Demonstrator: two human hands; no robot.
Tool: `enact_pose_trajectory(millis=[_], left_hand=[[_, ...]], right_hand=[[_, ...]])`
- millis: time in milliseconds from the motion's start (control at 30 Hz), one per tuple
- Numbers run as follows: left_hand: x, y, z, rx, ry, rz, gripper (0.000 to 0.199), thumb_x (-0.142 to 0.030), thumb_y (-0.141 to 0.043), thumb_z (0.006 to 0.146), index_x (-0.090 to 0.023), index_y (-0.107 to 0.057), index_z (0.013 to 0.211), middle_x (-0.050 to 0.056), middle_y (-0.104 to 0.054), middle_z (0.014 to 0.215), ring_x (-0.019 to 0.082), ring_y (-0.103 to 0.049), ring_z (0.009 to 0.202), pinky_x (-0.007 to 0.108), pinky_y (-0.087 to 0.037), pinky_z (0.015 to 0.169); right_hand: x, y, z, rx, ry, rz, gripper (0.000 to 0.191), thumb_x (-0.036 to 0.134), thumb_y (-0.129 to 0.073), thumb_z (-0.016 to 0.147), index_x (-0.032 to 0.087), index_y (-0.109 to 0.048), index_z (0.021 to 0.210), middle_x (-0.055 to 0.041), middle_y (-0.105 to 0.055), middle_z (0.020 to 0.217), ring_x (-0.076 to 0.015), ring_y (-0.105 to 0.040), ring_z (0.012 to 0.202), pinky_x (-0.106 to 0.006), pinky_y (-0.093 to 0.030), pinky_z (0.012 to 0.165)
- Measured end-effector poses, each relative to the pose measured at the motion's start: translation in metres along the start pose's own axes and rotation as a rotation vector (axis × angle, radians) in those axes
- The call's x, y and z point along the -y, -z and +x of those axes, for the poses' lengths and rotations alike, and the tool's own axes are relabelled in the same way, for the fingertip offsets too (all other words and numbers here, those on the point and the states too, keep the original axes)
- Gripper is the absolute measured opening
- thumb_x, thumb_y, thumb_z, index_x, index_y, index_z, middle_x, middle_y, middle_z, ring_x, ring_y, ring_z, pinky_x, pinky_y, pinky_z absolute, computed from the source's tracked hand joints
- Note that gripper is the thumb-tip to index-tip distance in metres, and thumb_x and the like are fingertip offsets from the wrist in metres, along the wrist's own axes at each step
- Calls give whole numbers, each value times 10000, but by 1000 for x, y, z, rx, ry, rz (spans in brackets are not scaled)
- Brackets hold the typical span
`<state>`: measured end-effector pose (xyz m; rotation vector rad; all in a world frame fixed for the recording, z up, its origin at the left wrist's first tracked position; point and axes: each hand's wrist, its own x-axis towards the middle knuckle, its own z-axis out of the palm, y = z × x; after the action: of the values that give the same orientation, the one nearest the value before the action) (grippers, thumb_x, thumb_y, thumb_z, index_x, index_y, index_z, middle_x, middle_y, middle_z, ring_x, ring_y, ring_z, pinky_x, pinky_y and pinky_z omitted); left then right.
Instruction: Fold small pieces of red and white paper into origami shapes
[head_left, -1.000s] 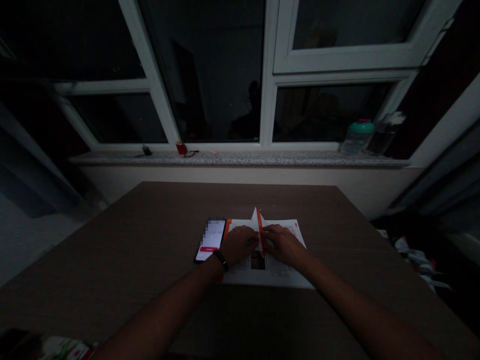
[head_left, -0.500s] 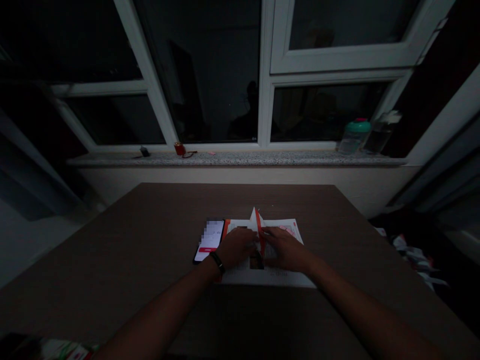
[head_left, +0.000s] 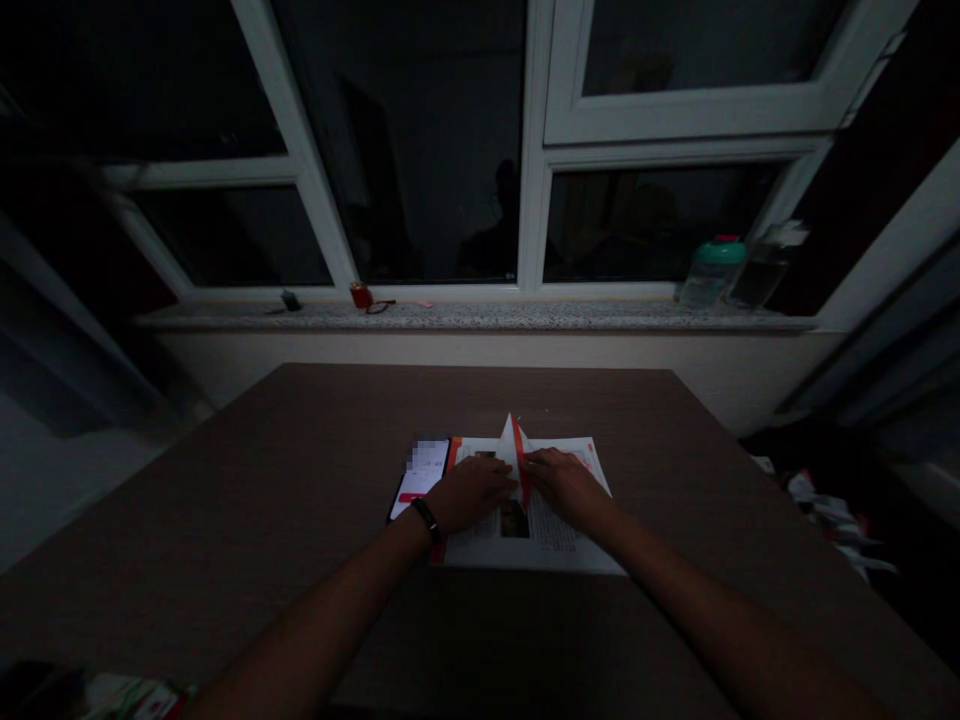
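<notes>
A folded piece of white paper with an orange-red stripe (head_left: 517,440) stands up to a point above an opened-out printed magazine (head_left: 540,555). From the left, my left hand (head_left: 474,492) presses its closed fingers against the folded paper; a dark band circles that wrist. On the other side my right hand (head_left: 568,485) pinches the striped side, fingers bent and together. The exact fingertip contact is partly hidden. Left of the magazine lies a phone (head_left: 426,468) with its screen lit, close to my left hand.
The brown table (head_left: 337,430) reaches to the wall below a stone windowsill (head_left: 480,318). On the sill stand a green-lidded bottle (head_left: 712,270), a clear bottle (head_left: 769,265) and a small red jar (head_left: 361,295). Crumpled whitish items (head_left: 825,510) lie beyond the table's right edge.
The fingers of my right hand have drawn closer together and further up the folded paper, uncovering print beneath. My left hand has barely shifted. The paper stays upright in the same place.
</notes>
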<state>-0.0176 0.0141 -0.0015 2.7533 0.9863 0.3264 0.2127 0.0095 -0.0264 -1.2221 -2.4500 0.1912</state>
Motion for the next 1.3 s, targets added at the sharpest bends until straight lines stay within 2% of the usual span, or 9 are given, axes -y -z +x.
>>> enact_pose_trajectory(millis=[100,200,433,533,733,967,1067,1167,1300], left_hand=[[1,-4,6,-85,112,-29,213,-204,-493,983,-212,-688,1068,44,-701,1073,204,-627,997,352,-458,929],[3,-8,12,-153,186,-70,185,-187,-511,969,-210,-693,996,27,-709,1022,190,-634,947,335,-463,899],[5,-10,15,-164,126,-98,188,-87,-541,895,-208,-657,979,25,-670,1023,192,-593,1010,312,-451,900],[1,-6,12,-140,152,-81,165,-143,-631,843,-210,-634,994,24,-657,1035,217,-582,1014,342,-444,880],[-13,-1,6,-108,158,-36,394,-335,-770,756,-209,-595,1086,39,-621,1083,253,-558,1006,387,-415,861],[-18,0,3,-88,144,-13,491,-468,-761,751,-196,-567,1112,68,-593,1106,273,-545,1025,392,-407,860],[-18,1,1,-92,120,-24,553,-536,-767,731,-194,-562,1113,78,-585,1117,283,-537,1043,398,-411,872],[-18,3,-3,-91,86,-52,589,-565,-779,712,-192,-560,1112,79,-578,1130,279,-530,1055,389,-423,881],[-14,5,-7,-53,47,-75,544,-505,-793,726,-191,-576,1113,80,-589,1148,274,-531,1083,382,-436,905]], right_hand=[[2,3,4,11,17,6,282,185,-503,971,244,-668,1192,-72,-666,1120,-231,-566,1039,-368,-431,893],[3,4,5,24,49,32,230,194,-514,970,226,-692,1112,-64,-665,1045,-214,-557,998,-336,-423,868],[2,1,6,24,28,53,266,195,-494,985,267,-685,1156,-40,-660,997,-199,-550,955,-322,-407,825],[3,2,6,9,27,60,273,183,-500,976,263,-685,1160,-46,-661,1015,-201,-552,969,-324,-406,823],[6,3,3,17,22,71,284,187,-596,896,231,-680,1163,-64,-651,1068,-224,-549,1025,-347,-416,895],[13,9,-6,27,42,116,605,311,-730,792,268,-542,1365,-78,-614,1189,-250,-541,1085,-383,-429,946],[15,12,-8,40,43,130,637,350,-751,773,257,-539,1367,-89,-603,1230,-262,-536,1118,-397,-428,976],[15,13,-11,51,53,137,639,377,-756,763,232,-551,1351,-104,-588,1276,-272,-526,1160,-404,-420,1007],[12,14,-15,75,70,116,702,414,-764,748,190,-531,1371,-131,-555,1341,-293,-510,1206,-424,-405,1037]])
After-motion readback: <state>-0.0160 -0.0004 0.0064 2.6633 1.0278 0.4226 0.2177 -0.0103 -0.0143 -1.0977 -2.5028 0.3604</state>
